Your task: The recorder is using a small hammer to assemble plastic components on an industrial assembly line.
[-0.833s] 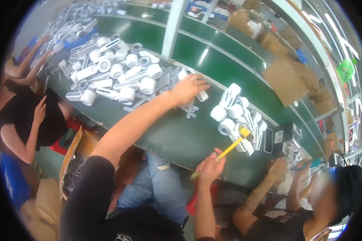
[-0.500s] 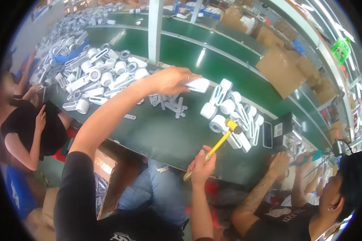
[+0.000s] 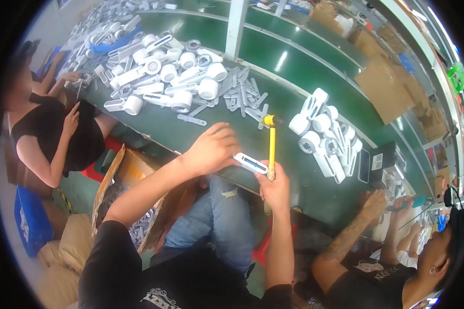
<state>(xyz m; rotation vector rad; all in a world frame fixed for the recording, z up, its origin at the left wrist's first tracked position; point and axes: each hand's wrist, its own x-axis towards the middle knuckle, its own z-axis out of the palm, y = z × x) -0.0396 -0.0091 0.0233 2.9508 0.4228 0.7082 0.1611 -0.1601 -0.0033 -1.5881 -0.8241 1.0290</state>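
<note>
A white plastic handle piece (image 3: 251, 163) with a long dark slot is held over the near edge of the bench, its left end in the fingers of my left hand (image 3: 214, 148). My right hand (image 3: 276, 188) is closed round the handle of a yellow mallet (image 3: 271, 147), whose head points up and away from me. The right thumb lies against the right end of the white piece. Grey flat plastic strips (image 3: 242, 92) lie in a loose pile beyond my hands.
White round-headed parts with handles are heaped (image 3: 160, 72) at the far left, and a smaller group (image 3: 327, 134) lies at the right. Near it are a phone (image 3: 363, 166) and a black box (image 3: 389, 160). Co-workers sit on both sides. An open carton (image 3: 108, 180) stands below the bench.
My left hand has drawn back toward me from over the bench, bringing the white piece to my right hand. The mallet has turned from slanting right to nearly upright. The view has shifted left.
</note>
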